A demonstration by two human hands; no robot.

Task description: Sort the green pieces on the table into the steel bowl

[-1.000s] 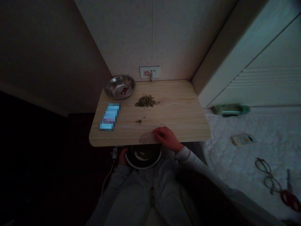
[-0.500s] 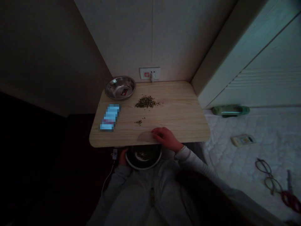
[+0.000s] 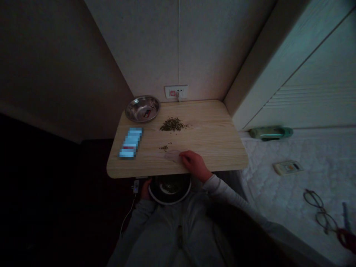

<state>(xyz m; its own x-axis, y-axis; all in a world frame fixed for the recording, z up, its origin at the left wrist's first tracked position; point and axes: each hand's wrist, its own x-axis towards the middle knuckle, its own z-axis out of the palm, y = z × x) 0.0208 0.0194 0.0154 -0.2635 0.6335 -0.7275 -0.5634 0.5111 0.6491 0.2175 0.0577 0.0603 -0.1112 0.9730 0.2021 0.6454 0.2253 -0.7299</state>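
Observation:
My right hand (image 3: 194, 163) pinches a clear, thin rounded piece of plastic (image 3: 172, 156) low over the front part of the wooden table (image 3: 217, 139). Just beyond the plastic lies a small scatter of dark green bits (image 3: 164, 147), like seeds or beans. Farther back sits a larger heap of the same bits (image 3: 172, 125). Under the table's front edge, my left hand (image 3: 146, 189) grips the left side of a dark bowl with a pale rim (image 3: 169, 203). Some green bits lie inside that bowl. Its far side is hidden by the table.
A steel bowl (image 3: 142, 109) stands at the table's back left, with a pixelated phone (image 3: 130, 142) in front of it. A wall socket (image 3: 176, 92) holds a plug. On the bed at right lie a green bottle (image 3: 271, 132), a remote-like device (image 3: 288, 167), glasses (image 3: 319, 210) and red-handled scissors (image 3: 346, 237).
My right hand has moved the clear plastic slightly away from the table's front edge, toward the small scatter. The view has tilted a little. My left hand stays on the bowl.

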